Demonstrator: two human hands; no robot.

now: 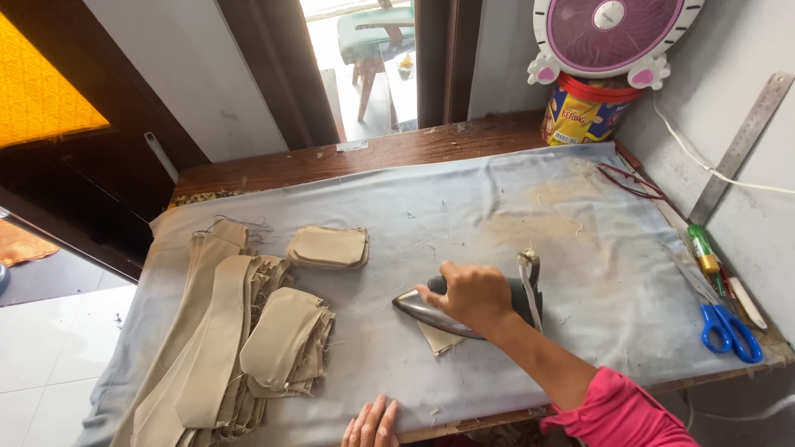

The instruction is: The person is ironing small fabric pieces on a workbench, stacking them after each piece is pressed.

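My right hand (469, 295) grips the dark handle of a metal clothes iron (424, 314), which lies flat on a small tan fabric piece (438, 339) on the grey cloth-covered table (513, 207). My left hand (371, 424) rests with fingers apart on the table's near edge, holding nothing. Left of the iron lie stacks of tan cut fabric: a small pile of rounded pieces (328, 247), another pile (286, 339) and long strips (207, 331).
Blue-handled scissors (731, 331), pens and a metal ruler (739, 147) lie along the right edge by the wall. A pink fan (611, 33) and a printed tin (582, 112) stand at the back right. An open doorway is behind the table.
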